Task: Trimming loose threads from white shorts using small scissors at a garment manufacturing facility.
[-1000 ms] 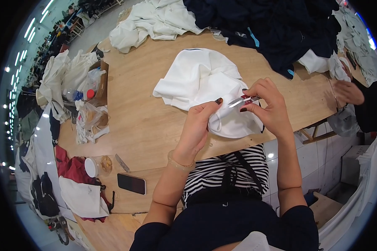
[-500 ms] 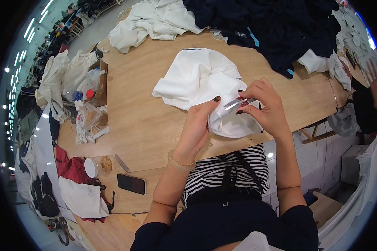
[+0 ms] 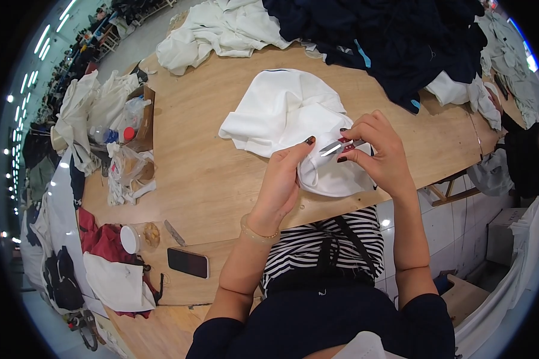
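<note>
A white garment (image 3: 281,107) lies bunched on the wooden table in front of me. My left hand (image 3: 282,182) is closed on its near edge, thumb on top and the other fingers hidden by the cloth. Between the thumb and fingers of my right hand (image 3: 376,151) I hold small red-handled thread snips (image 3: 340,146). The metal blades point left, over the cloth and close to my left thumb. The tips are slightly apart, and I cannot make out a thread between them.
Dark navy garments (image 3: 377,42) and white cloth (image 3: 221,33) are heaped along the far side. At left stand a cardboard box (image 3: 144,122) with bottles and a clear jar (image 3: 141,237). A phone (image 3: 188,263) lies near the front edge. Another person's dark sleeve (image 3: 524,149) shows at right.
My hands, the snips and the white garment stay almost exactly in place. At the far right, the other person's raised hand has dropped from where it was.
</note>
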The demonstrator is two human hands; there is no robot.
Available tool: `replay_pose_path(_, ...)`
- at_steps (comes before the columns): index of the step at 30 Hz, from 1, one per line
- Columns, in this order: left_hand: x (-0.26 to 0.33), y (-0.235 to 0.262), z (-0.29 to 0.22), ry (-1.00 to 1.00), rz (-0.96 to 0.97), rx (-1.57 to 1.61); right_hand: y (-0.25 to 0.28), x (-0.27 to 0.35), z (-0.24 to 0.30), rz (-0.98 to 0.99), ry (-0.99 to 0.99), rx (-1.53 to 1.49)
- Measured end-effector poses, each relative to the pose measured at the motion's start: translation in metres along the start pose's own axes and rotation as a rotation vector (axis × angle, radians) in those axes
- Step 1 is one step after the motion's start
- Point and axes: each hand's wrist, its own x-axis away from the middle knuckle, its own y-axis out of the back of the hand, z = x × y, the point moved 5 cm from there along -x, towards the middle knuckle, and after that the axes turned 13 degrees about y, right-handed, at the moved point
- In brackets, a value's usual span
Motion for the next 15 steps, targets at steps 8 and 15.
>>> replay_pose_path(8, -0.002, 0.001, 0.001, -0.020, -0.001, 0.018, 0.001, 0.008, -0.013, -0.272, -0.233, -0.196)
replay_pose_path(15, -0.005, -0.003, 0.013, -0.110, 0.010, 0.089, -0.033, 0.007, 0.010, -0.235, -0.246, -0.160)
